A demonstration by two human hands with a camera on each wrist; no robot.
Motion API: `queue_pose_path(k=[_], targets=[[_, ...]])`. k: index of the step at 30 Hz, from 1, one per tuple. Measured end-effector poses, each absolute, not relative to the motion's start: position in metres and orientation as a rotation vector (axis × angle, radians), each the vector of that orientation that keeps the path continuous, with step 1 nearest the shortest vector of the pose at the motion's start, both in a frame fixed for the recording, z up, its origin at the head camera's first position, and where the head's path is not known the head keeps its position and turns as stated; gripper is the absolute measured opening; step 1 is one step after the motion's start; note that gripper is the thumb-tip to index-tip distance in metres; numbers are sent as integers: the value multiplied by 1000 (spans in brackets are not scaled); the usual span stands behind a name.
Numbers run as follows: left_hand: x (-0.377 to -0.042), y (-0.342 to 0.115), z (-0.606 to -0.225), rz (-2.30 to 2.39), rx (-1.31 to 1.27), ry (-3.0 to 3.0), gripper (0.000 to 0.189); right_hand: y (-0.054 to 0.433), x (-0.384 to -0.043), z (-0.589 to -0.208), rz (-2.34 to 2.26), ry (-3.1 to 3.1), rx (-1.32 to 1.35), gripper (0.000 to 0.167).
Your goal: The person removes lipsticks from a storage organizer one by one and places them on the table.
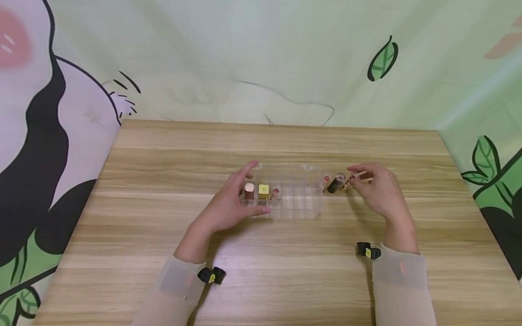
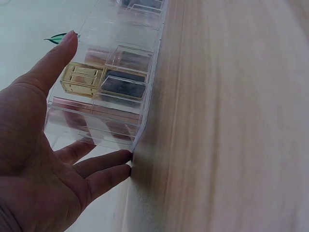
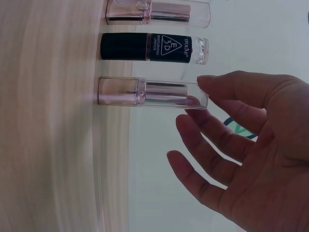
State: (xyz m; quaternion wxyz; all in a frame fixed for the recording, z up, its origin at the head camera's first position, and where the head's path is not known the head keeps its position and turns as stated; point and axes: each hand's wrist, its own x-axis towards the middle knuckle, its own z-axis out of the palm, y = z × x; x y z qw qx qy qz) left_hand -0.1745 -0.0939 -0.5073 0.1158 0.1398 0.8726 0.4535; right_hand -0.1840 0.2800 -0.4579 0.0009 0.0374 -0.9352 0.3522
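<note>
A clear lipstick organizer (image 1: 295, 213) stands on the table, its left end spanned by my left hand (image 1: 228, 203), thumb along the front and fingers at the side and back. In its left compartments are a brownish-pink lipstick (image 1: 249, 192), a gold-capped lipstick (image 1: 263, 192) and a clear-capped lipstick (image 1: 277, 193). To the right of the organizer, my right hand (image 1: 379, 188) pinches the top of an upright clear-cased lipstick (image 3: 164, 93) between thumb and index finger; the other fingers are loosely bent. Beside it stand a black lipstick (image 3: 140, 47) and another clear-cased pink lipstick (image 3: 166, 13).
The wooden table (image 1: 285, 280) meets a light green wall (image 1: 204, 54) with painted leaves and a panda at its back edge. The three loose lipsticks stand in a row close to the organizer's right end.
</note>
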Motion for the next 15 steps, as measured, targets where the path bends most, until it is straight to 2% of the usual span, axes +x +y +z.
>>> queue_pose_path(k=[15], targets=[[-174, -94, -506, 1319, 423, 2563, 118, 278, -184, -454, 1098, -2888, 132, 31]])
